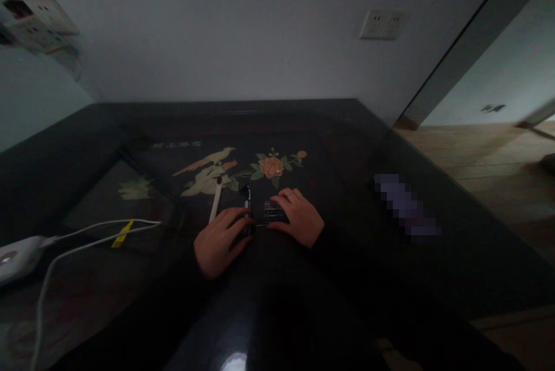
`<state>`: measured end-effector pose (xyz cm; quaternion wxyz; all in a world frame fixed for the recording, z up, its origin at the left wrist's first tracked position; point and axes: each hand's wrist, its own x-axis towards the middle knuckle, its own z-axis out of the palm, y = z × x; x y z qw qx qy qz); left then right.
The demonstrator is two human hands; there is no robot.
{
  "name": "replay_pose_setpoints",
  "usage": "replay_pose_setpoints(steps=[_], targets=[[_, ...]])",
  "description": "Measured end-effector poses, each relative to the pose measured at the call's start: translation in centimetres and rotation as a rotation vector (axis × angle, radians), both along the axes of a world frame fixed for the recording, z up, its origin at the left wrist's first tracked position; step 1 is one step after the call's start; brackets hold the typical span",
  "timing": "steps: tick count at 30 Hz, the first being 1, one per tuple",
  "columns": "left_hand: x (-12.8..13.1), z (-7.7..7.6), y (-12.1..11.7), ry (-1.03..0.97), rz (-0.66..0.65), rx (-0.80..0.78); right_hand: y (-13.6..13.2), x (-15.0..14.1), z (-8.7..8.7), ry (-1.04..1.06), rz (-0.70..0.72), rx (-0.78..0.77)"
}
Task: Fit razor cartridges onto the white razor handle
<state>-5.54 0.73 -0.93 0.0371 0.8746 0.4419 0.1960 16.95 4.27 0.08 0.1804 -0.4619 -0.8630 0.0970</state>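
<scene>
Close to the table's middle, my left hand (222, 242) has its fingers and thumb around a slim dark piece (247, 200) with a bright edge; its kind is hard to tell. Just to the right, my right hand (301, 219) grips a small dark ribbed block (273, 211) between thumb and fingers. Both things rest on or just above the dark table; the dim light hides which. A thin pale line shows between them, too small to name. Beyond my left fingers lies a pale stick (215, 200) with a dark round tip.
The glossy dark table (347, 278) bears an inlaid bird and flower picture (271, 167). At left are a white power strip (19, 256), a white cable (82, 247) and a yellow tag (124, 233). A blurred-out object (403, 203) lies right. The wall (225, 30) stands behind.
</scene>
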Motion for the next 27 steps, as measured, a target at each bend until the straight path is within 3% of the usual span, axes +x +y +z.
replay_pose_setpoints(steps=[20, 27], targets=[[0.09, 0.66, 0.03, 0.044, 0.058, -0.038, 0.23, 0.03, -0.34, 0.026, -0.019, -0.051], [0.04, 0.54, 0.15, 0.031, 0.022, -0.021, 0.17, -0.04, -0.09, 0.003, -0.028, -0.036]])
